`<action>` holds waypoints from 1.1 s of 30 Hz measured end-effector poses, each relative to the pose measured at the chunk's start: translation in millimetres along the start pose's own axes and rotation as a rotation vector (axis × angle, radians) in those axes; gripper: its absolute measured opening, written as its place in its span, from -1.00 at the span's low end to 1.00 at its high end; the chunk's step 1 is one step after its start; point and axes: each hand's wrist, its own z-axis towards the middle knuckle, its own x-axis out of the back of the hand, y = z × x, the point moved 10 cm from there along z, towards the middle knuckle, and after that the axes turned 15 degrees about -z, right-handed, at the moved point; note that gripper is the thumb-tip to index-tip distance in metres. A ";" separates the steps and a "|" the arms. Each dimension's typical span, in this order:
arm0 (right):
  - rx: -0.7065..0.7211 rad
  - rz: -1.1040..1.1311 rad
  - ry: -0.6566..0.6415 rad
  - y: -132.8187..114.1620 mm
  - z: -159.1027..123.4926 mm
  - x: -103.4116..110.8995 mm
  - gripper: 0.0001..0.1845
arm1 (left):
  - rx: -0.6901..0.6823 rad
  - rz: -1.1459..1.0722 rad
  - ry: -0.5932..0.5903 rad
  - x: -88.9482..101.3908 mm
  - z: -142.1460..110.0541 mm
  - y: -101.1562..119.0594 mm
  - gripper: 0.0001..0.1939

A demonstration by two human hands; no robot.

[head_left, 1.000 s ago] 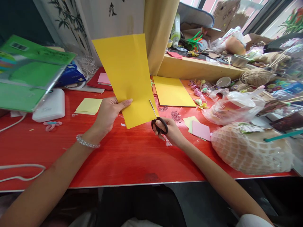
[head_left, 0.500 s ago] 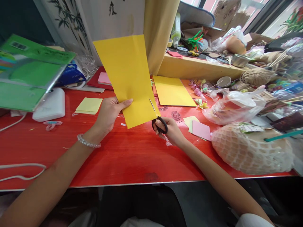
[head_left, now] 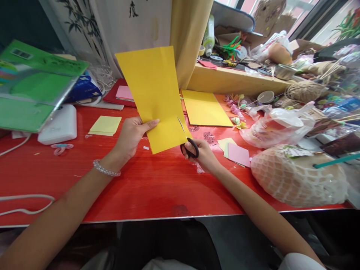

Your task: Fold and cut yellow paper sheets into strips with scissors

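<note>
A tall sheet of yellow paper (head_left: 153, 86) is held up in front of me, tilted slightly. My left hand (head_left: 132, 134) pinches its left edge near the lower end, thumb on the near face and fingers behind. At the lower right corner, my right hand (head_left: 201, 154) grips black-handled scissors (head_left: 193, 148). One thin blade lies across the near face of the paper; the other blade is hidden behind it. On the red table (head_left: 146, 191) behind the right hand lies more yellow paper (head_left: 206, 108).
Left are pale yellow notes (head_left: 105, 125), a white power bank (head_left: 59, 125) and a green folder (head_left: 39, 86). Right are pink notes (head_left: 238, 154), a plastic bag (head_left: 281, 125) and a net-wrapped round item (head_left: 298, 176) with a teal straw. The back ledge (head_left: 233, 81) is cluttered.
The yellow paper's top edge has dipped a little and shifted slightly right, along with my left hand. The scissors stay at the lower right corner, nearly still.
</note>
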 end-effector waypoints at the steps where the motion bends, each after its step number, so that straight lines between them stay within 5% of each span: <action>1: -0.003 0.003 0.001 0.3 0.1 -0.3 -0.54 | 0.008 -0.004 0.005 0.4 0.1 -1.0 -0.71; 33: -0.021 0.027 0.038 1.9 -0.2 4.6 -0.52 | 0.080 -0.034 -0.030 -9.1 -5.1 -18.9 -0.63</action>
